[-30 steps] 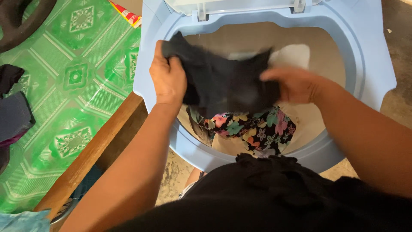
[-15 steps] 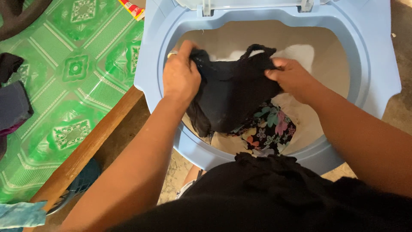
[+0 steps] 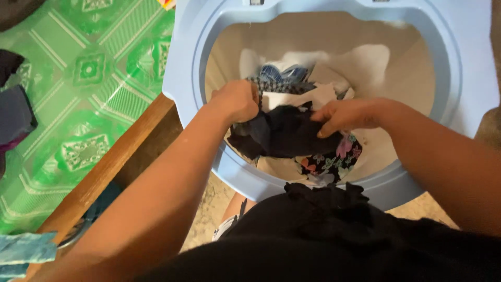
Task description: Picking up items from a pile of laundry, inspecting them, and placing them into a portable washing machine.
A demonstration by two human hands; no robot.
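A black garment [image 3: 284, 133] is bunched low inside the tub of a pale blue top-loading washing machine [image 3: 185, 68]. My left hand [image 3: 235, 100] grips its left end and my right hand [image 3: 347, 116] grips its right end, both down inside the tub opening. Under the garment lies a dark floral cloth [image 3: 331, 162]. Behind my hands are white cloths [image 3: 360, 65] and a blue-and-white checked piece [image 3: 282, 78].
A green patterned mat [image 3: 88, 89] covers the surface to the left, edged by a wooden rail [image 3: 104, 177]. Dark clothes [image 3: 15, 112] lie at the far left and a light blue cloth [image 3: 23, 250] at the bottom left. My black top fills the lower frame.
Both hands have lowered the black garment from above the rim down into the tub onto the other laundry. The view has shifted closer over the tub.
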